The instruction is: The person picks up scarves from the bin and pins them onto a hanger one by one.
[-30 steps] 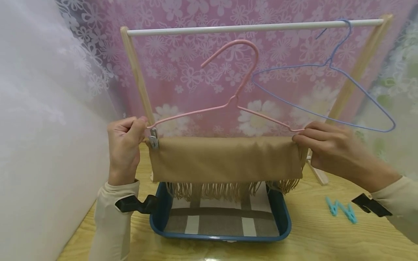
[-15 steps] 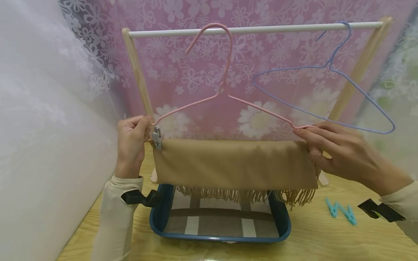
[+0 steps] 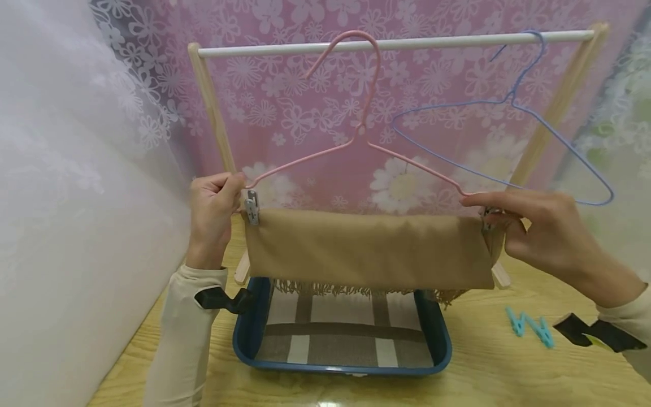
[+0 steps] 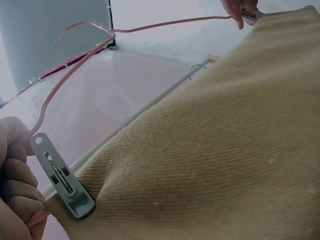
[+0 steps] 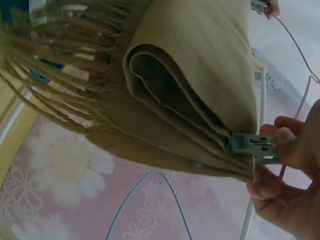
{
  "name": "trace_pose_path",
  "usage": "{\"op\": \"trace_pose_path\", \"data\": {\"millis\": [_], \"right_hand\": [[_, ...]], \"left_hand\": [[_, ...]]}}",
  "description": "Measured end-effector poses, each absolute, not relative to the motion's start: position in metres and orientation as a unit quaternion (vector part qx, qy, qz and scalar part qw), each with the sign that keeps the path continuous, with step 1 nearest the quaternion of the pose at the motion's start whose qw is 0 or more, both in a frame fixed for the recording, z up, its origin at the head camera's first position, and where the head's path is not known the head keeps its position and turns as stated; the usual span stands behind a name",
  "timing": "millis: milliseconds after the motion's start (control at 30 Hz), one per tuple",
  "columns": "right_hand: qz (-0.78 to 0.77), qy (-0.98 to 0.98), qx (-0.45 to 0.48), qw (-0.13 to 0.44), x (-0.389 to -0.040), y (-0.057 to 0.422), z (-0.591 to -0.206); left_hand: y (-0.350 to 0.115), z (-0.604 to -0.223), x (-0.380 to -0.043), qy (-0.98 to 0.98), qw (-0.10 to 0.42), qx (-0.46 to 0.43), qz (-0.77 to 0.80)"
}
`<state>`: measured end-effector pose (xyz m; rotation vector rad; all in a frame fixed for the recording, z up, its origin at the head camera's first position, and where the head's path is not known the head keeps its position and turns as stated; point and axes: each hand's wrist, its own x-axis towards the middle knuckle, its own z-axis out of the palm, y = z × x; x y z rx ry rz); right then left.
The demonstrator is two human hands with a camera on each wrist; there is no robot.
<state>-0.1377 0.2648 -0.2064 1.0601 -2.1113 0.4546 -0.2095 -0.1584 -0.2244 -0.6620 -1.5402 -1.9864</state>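
In the head view my left hand [image 3: 213, 212] grips the left end of a pink wire hanger [image 3: 361, 130], raised in front of the rack. A folded tan scarf [image 3: 366, 249] with fringe hangs over its lower bar. Close beside my left fingers, a grey clothespin [image 4: 64, 177] clamps the scarf's left corner. My right hand [image 3: 554, 243] is at the other end, its index finger along the hanger. The right wrist view shows thumb and fingers pinching a second grey clothespin [image 5: 245, 144], whose jaws sit on the scarf's layered top edge.
A rack with a white rod [image 3: 447, 42] and wooden legs stands behind. From the rod's right part hangs a blue hanger [image 3: 452, 104]. Below the scarf is a dark blue basin [image 3: 442, 339] containing checked cloth [image 3: 341, 345]. Teal clothespins [image 3: 530, 327] lie on the table to the right.
The hanger and scarf have risen, and my left hand has shifted up and right. My right hand has moved outward, and a clothespin now shows at the scarf's right corner.
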Motion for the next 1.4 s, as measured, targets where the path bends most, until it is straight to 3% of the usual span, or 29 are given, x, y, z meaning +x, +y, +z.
{"op": "trace_pose_path", "data": {"millis": [200, 300, 433, 633, 767, 1000, 1400], "right_hand": [[0.251, -0.795, 0.437, 0.338, -0.132, 0.265, -0.199], [0.388, -0.729, 0.494, 0.272, -0.128, 0.269, -0.198], [0.518, -0.687, 0.467, 0.205, -0.124, 0.278, -0.202], [0.386, -0.842, 0.291, 0.239, -0.119, 0.288, -0.205], [0.309, -0.876, 0.255, 0.267, -0.122, 0.290, -0.212], [0.266, -0.882, 0.261, 0.289, -0.129, 0.287, -0.219], [0.301, -0.869, 0.279, 0.277, -0.139, 0.281, -0.226]], "left_hand": [[-0.155, -0.223, -0.218, -0.600, 0.235, -0.199, -0.738], [-0.156, -0.223, -0.222, -0.612, 0.212, -0.191, -0.738], [-0.152, -0.221, -0.225, -0.620, 0.192, -0.190, -0.737], [-0.145, -0.219, -0.229, -0.625, 0.182, -0.194, -0.734], [-0.141, -0.220, -0.233, -0.628, 0.168, -0.196, -0.734], [-0.134, -0.226, -0.240, -0.634, 0.162, -0.191, -0.732], [-0.125, -0.237, -0.248, -0.631, 0.145, -0.180, -0.740]]}}
